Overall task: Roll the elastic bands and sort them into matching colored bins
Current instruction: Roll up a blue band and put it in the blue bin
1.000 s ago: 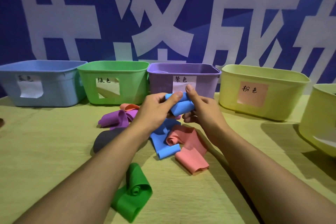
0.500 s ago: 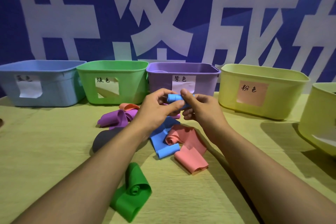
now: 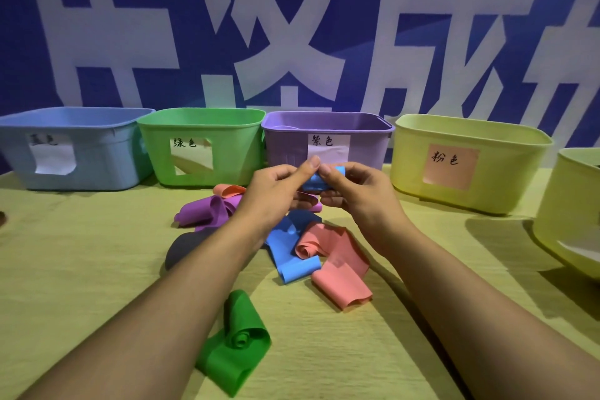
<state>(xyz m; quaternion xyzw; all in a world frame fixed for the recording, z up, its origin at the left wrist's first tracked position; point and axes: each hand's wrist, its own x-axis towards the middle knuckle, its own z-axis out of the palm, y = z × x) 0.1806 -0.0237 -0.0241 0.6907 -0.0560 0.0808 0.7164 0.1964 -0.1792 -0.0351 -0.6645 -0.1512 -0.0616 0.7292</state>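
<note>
Left hand (image 3: 276, 191) and right hand (image 3: 354, 191) pinch blue band (image 3: 316, 180), frame centre; keep coil tight, edges aligned.

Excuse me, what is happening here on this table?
A person is rolling a blue band between the left hand and right hand, in front of the purple bin. More bands, green, pink, purple, lie loose on the table, not yet sorted.
</note>
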